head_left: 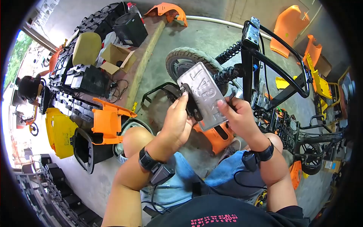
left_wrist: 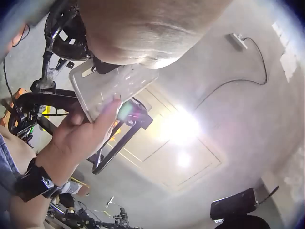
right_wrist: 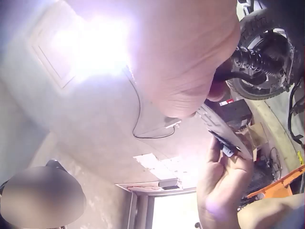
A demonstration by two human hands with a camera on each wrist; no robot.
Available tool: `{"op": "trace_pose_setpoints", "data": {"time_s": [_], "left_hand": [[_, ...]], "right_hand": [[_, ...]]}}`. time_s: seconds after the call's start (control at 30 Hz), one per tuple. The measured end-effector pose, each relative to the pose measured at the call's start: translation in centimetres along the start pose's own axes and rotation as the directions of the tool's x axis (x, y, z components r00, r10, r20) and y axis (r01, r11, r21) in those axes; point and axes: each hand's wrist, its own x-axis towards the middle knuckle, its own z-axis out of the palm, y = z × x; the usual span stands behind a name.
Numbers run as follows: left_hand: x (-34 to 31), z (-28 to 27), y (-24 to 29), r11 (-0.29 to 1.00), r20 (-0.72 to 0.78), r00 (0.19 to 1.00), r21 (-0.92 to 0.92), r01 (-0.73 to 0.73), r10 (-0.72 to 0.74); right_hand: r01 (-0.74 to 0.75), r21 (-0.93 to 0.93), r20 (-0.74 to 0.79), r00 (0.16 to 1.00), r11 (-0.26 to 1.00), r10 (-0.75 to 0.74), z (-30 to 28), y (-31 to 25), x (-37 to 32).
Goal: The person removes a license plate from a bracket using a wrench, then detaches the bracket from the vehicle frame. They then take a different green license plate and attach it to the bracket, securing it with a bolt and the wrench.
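Observation:
A silver licence plate [head_left: 206, 90] with raised characters, seen from the back, is held tilted above the lap in the head view. Along its left edge lies a black bracket [head_left: 192, 102]. My left hand [head_left: 175, 123] grips the plate at this edge, its thumb on the bracket. At the lower right edge my right hand [head_left: 239, 118] pinches the plate, thumb on its face. A dark slim piece [head_left: 232, 97] sticks up from the right hand; its kind cannot be made out. In the left wrist view the plate [left_wrist: 114, 86] spans both hands.
Beyond the plate stands a partly stripped vehicle with a black frame [head_left: 247, 64], coil shock absorber [head_left: 227, 75] and wheel [head_left: 189, 56]. Orange [head_left: 107, 121] and yellow panels [head_left: 58, 132] lie at the left. Black batteries [head_left: 87, 79] and an open carton [head_left: 118, 58] stand on a raised ledge.

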Motion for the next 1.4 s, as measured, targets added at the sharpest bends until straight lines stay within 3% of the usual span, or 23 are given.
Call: {"op": "trace_pose_setpoints", "data": {"time_s": [0.07,0.2,0.27,0.33,0.4,0.43,0.5,0.7,0.8,0.93,1.0,1.07,1.13,1.2,1.3,1.4], "left_hand": [[-0.3,0.4,0.2,1.000,0.042,0.999,0.001,-0.008,0.008],[-0.1,0.6,0.1,1.000,0.094,0.996,0.026,-0.013,0.011],[-0.4,1.0,0.3,0.998,0.066,0.998,0.069,-0.005,0.000],[-0.3,0.9,0.5,0.994,0.037,0.999,0.111,0.006,-0.010],[-0.1,0.4,0.9,0.944,0.068,0.998,0.329,-0.010,-0.012],[-0.3,0.5,1.1,0.944,0.067,0.998,0.329,-0.011,-0.012],[-0.8,1.0,1.7,0.863,0.063,0.995,0.496,-0.096,0.074],[-0.9,0.2,2.5,0.669,0.210,0.953,0.680,-0.302,0.217],[-0.9,0.0,3.1,0.621,0.215,0.916,0.680,-0.389,0.339],[-0.9,0.1,5.1,0.728,0.102,0.931,0.595,-0.340,0.351],[-1.2,0.2,6.0,0.680,0.089,0.917,0.644,-0.350,0.388],[-0.8,-0.3,5.9,0.795,-0.035,0.901,0.485,-0.364,0.433],[-0.5,-0.7,5.6,0.837,-0.050,0.899,0.392,-0.382,0.434],[-0.8,-0.6,5.5,0.892,-0.046,0.903,0.187,-0.411,0.426],[-0.8,-0.9,5.1,0.886,-0.029,0.898,0.182,-0.427,0.439],[-1.3,-0.5,5.4,0.863,-0.082,0.866,0.169,-0.476,0.493]], "right_hand": [[0.035,0.034,-0.005,0.999,0.999,-0.035,-0.3,0.5,0.3],[-0.118,0.167,-0.010,0.993,0.979,0.122,-0.9,-0.8,0.2],[-0.005,0.091,-0.042,0.999,0.996,0.009,-1.1,-0.5,0.2],[0.011,0.043,-0.061,0.998,0.999,-0.009,-1.6,-0.6,0.2],[0.029,-0.004,-0.079,0.996,1.000,-0.029,-2.2,-0.5,0.4],[0.049,0.043,-0.116,0.992,0.998,-0.043,-2.5,-0.4,0.6],[0.114,0.097,-0.179,0.979,0.989,-0.095,-3.4,0.3,1.2],[0.118,0.235,-0.261,0.964,0.965,-0.055,-4.0,0.7,1.3],[0.151,0.302,-0.298,0.953,0.941,-0.057,-4.2,0.6,1.2],[0.228,0.383,-0.303,0.947,0.895,-0.112,-4.6,0.8,0.8],[0.182,0.337,-0.337,0.939,0.924,-0.062,-4.3,0.7,0.7],[0.194,0.329,-0.350,0.934,0.924,-0.071,-4.0,0.7,0.8],[0.189,0.470,-0.358,0.934,0.862,-0.009,-3.9,0.6,1.0],[0.159,0.523,-0.301,0.954,0.837,0.006,-3.7,0.5,1.0],[-0.006,0.525,-0.187,0.975,0.851,0.122,-2.8,1.0,0.7],[-0.056,0.453,-0.125,0.984,0.890,0.126,-2.1,1.1,0.2]]}}
